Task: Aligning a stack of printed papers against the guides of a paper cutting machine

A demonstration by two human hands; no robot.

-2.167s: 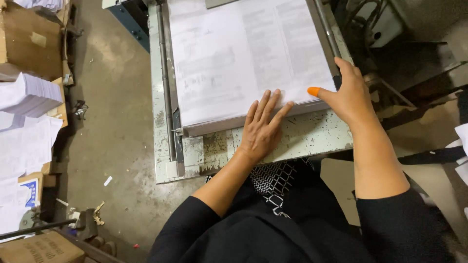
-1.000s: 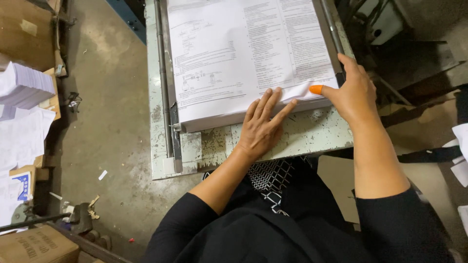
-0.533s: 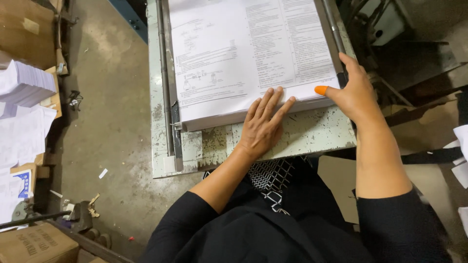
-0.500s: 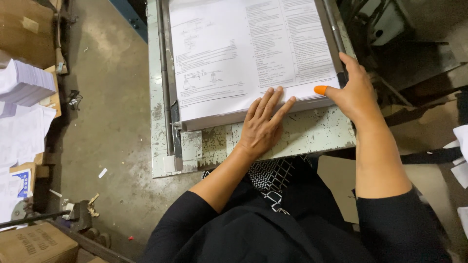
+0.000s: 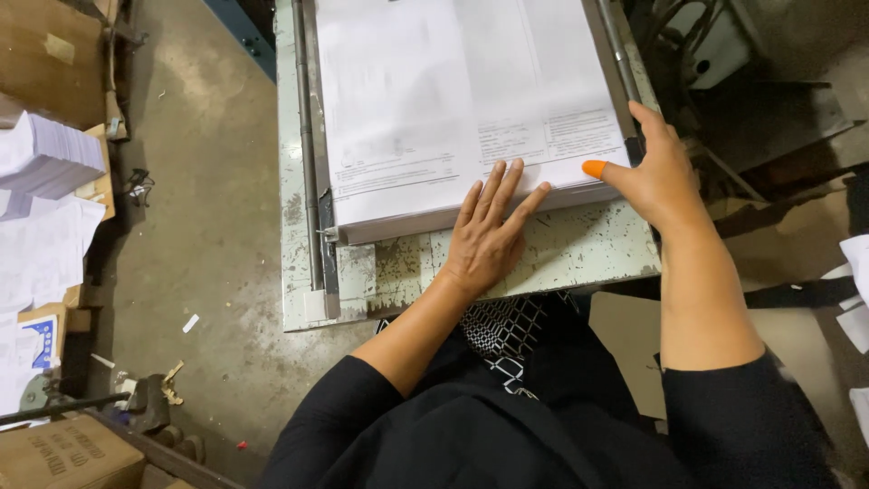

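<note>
We see a print or bindery workshop: worn metal tabletop (image 5: 579, 254) with chipped paint and steel guide rail (image 5: 308, 154), big stack of printed sheets (image 5: 453, 100), stained concrete floor (image 5: 208, 226), paper piles (image 5: 45, 154), cardboard boxes (image 5: 63, 453); dark machinery (image 5: 715, 54), probably.

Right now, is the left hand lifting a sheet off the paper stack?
No, the left hand lies flat, fingers spread, on the near edge of the paper stack.

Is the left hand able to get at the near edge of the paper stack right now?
Probably yes: the left hand lies flat with its fingertips already on the paper stack at its near edge; nothing is between them.
</note>
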